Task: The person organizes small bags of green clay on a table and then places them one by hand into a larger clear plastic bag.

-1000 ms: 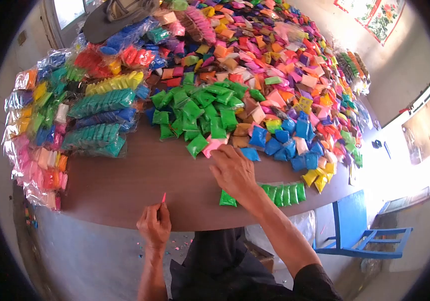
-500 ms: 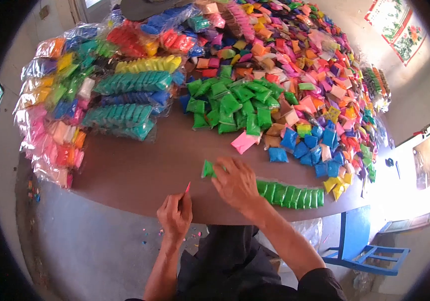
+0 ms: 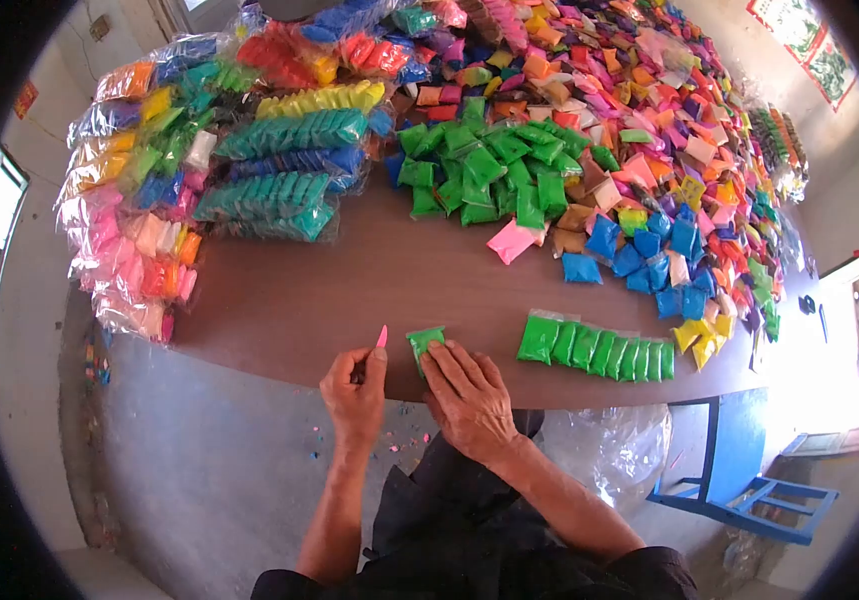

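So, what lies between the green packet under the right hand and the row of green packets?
Part of the right hand, resting on the green packet, then bare tabletop before the row of green packets, in the head view.

1. Green packet point(image 3: 423, 345), clear-wrapped, flat on table point(image 3: 319, 290) near its edge, under fingers of right hand point(image 3: 469, 395).
2. Pink sliver point(image 3: 382, 337), pointed, tip up, pinched in left hand point(image 3: 354, 392), at packet's nine o'clock.
3. Row of green packets point(image 3: 585, 347), overlapping, at three o'clock.
4. Green heap point(image 3: 489, 165), jumbled packets, towards one o'clock.
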A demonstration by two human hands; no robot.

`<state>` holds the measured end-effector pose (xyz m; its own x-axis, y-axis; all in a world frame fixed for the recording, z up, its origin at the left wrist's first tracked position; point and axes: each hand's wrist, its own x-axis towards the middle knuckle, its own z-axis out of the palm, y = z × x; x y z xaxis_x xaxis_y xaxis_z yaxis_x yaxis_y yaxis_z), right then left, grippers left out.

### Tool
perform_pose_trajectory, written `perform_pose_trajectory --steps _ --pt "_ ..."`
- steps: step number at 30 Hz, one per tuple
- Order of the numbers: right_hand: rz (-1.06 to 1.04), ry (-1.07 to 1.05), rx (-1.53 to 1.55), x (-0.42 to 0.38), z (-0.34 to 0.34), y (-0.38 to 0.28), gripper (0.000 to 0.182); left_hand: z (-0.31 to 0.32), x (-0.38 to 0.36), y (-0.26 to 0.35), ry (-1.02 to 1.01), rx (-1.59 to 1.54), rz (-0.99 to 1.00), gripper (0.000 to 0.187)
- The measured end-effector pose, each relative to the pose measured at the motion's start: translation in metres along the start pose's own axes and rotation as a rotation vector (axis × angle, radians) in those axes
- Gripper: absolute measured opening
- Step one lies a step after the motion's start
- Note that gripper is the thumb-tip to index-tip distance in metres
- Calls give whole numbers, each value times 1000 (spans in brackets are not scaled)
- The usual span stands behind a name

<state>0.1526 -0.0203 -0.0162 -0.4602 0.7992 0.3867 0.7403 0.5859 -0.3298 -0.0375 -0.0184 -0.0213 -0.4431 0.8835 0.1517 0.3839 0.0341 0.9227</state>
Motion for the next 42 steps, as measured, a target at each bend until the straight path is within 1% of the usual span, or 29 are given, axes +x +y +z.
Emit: perform_pose_trajectory --steps 2,5,8,11,13,16,23,26,29,32,37,40,41,42 --pt "-7 -35 20 3 -4 1 64 -1 4 -1 -7 4 -35 22" --pt "-15 -90 56 15 -9 8 68 2 8 5 -26 43 -20 23" --pt "-27 -130 62 18 -4 13 71 12 7 3 44 46 49 17" --pt "-21 -140 56 19 -8 10 73 10 7 0 18 60 9 17" --pt "-13 -161 52 17 -12 10 73 6 7 -1 19 66 24 17" --pt "-40 -123 42 25 -4 11 73 10 8 0 37 71 46 17" --pt "-64 -130 54 24 -4 14 73 6 6 -2 35 71 70 18" --pt "-58 -115 53 26 -4 11 73 12 7 10 43 91 58 17" --pt "-66 -106 59 25 -6 11 73 6 6 11 -24 76 -77 21" --pt "-75 -95 67 26 -10 13 70 0 8 -2 -106 41 -74 18" --pt "-83 -19 105 21 -7 9 65 -2 4 11 -162 98 83 13" --pt "-138 -3 77 10 0 8 56 -3 1 13 -186 167 224 12" --pt "-106 -15 102 5 -1 6 54 -2 0 14 -192 192 276 12" --pt "-74 -27 127 3 -7 3 52 -1 -2 12 -209 194 254 10"
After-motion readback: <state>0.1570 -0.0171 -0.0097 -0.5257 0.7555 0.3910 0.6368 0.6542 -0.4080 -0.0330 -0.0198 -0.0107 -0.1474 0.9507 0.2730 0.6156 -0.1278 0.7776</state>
